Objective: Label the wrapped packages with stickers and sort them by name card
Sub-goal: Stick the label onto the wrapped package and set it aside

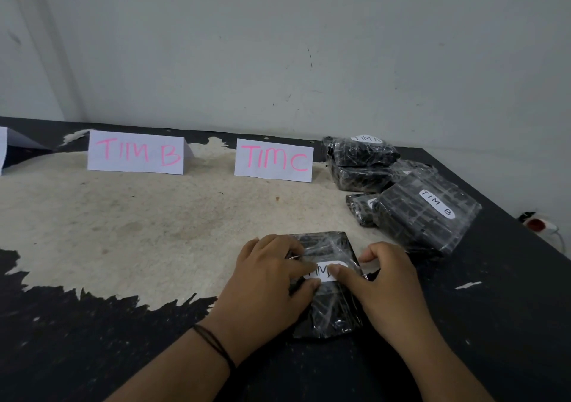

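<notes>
A black package (330, 312) wrapped in clear film lies flat on the table in front of me. A white sticker (324, 270) with black lettering sits on its top, partly covered by fingers. My left hand (272, 281) rests on the package's left half and its fingertips press the sticker. My right hand (386, 281) lies on the right half, with the index finger pressing the sticker from the right. Folded name cards "TIM B" (136, 151) and "TIM C" (273, 160) stand at the back.
A pile of wrapped packages lies at the right: one with a sticker reading "TIM B" (428, 213), one reading "TIM A" (361, 151), others beneath. A third folded card (3, 149) is cut off at the left edge. The table (92, 339) ends at the right, near a power strip (540, 224).
</notes>
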Available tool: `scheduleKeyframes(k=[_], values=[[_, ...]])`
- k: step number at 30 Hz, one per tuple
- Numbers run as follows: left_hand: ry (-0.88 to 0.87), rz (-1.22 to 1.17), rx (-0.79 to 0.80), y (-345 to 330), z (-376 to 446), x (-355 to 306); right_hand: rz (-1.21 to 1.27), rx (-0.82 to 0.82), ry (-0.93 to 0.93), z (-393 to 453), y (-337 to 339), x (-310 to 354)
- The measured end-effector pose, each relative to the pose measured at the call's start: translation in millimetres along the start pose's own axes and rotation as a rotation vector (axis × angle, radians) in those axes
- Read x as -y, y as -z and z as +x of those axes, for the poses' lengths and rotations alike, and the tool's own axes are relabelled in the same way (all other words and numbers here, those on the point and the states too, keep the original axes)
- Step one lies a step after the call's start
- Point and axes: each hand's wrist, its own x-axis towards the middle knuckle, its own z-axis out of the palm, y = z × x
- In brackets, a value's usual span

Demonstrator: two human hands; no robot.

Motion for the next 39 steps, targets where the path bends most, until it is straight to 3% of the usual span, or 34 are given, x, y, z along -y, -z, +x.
scheduleKeyframes(k=[3, 9, 15, 27, 39], values=[[0.007, 0.045, -0.002, 0, 0, 0, -0.133, 0.050, -0.071, -1, 5, -2], [0.036, 0.045, -0.017, 1, -1, 1, 0.037, 0.146, -0.187, 1, 14, -8], [-0.076, -0.003, 0.062, 0, 1, 1, -0.088, 0.066, -0.164, -2, 4, 3], [-0.036, 0.065, 0.175, 3, 1, -8, -0.204, 0.079, -0.154, 6, -5, 5], [0.025, 0.124, 0.128, 4, 0, -13, -0.170, 0.079, -0.155, 8, -5, 4]])
